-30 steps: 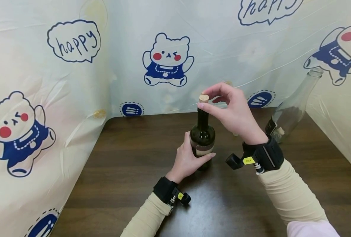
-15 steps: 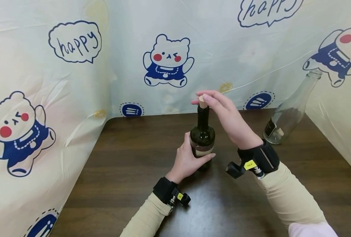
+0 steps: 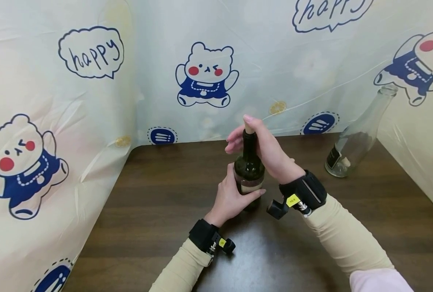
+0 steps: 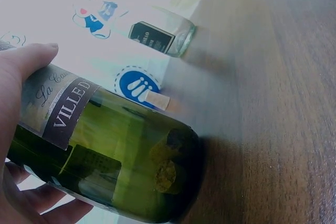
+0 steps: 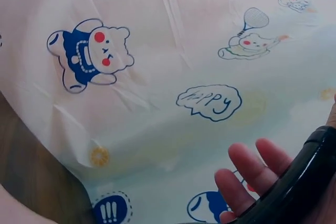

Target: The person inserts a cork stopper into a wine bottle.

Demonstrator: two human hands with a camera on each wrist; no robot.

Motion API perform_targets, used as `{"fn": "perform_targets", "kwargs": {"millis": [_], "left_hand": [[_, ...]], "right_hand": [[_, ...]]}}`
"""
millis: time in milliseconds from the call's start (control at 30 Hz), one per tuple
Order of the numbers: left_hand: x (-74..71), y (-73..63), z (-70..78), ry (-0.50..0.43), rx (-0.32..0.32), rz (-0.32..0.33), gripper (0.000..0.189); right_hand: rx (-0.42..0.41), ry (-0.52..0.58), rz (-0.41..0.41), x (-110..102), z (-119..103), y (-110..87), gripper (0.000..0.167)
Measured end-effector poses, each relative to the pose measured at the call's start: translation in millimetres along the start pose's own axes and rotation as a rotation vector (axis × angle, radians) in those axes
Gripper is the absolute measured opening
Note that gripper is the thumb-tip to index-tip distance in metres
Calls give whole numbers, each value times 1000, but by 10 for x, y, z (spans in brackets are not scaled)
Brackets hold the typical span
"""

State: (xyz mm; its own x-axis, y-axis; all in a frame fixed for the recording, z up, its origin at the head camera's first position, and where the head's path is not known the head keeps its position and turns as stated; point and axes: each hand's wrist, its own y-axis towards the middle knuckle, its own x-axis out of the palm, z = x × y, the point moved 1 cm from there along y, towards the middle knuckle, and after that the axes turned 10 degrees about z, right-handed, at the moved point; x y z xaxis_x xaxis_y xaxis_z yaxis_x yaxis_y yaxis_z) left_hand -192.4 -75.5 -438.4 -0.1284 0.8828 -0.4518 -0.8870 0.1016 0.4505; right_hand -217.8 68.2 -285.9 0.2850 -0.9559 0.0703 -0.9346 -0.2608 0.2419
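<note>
A dark green wine bottle (image 3: 249, 166) stands upright on the table. My left hand (image 3: 231, 198) grips its lower body around the label, thumb across the front. A cork (image 3: 249, 129) sticks up from the bottle's mouth. My right hand (image 3: 271, 152) is at the neck, its thumb over the top of the cork. Its other fingers (image 5: 247, 174) reach loosely past the far side of the neck, spread apart; whether they touch the glass cannot be told. In the left wrist view, cork-like pieces (image 4: 166, 176) show inside the green bottle near its base.
A clear glass bottle (image 3: 362, 129) with a dark label stands at the back right, a cork (image 3: 345, 162) inside it. Another cork (image 4: 157, 99) lies on the brown wooden table (image 3: 147, 227) behind the green bottle. A printed cloth (image 3: 154, 73) hangs around the table's back and sides.
The right hand has gone from pinching the cork to lower along the neck, thumb now on top of the cork and fingers behind the neck. The left hand keeps its hold.
</note>
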Motion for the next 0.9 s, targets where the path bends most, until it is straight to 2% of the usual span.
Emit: {"fn": "perform_targets", "kwargs": {"millis": [167, 400, 900], "left_hand": [[-16, 1, -5, -12, 7, 9, 90], [-7, 12, 8, -10, 2, 4, 90], [14, 9, 10, -18, -8, 2, 89]], "right_hand": [[3, 12, 2, 21, 24, -6, 67], [-35, 60, -1, 36, 8, 3, 64], [-39, 107, 0, 42, 10, 22, 58]]}}
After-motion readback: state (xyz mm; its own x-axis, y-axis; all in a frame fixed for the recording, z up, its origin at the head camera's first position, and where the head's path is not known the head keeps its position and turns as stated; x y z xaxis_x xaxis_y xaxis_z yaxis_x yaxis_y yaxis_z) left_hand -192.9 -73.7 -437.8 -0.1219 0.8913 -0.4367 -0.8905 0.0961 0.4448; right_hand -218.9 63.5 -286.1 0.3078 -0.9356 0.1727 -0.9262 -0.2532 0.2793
